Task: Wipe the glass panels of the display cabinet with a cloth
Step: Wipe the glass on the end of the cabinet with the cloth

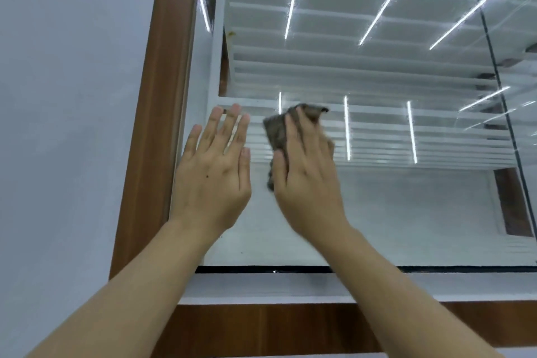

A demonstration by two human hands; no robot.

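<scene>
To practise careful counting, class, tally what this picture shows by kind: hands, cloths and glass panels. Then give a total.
Hands: 2 (left hand, right hand)
Cloths: 1 (brown cloth under the right hand)
Glass panels: 2 (large panel, right panel beyond the dark seam)
Total: 5

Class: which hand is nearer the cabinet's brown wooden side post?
Left. The left hand lies flat on the glass beside the post; the right hand presses the cloth farther right.
</scene>
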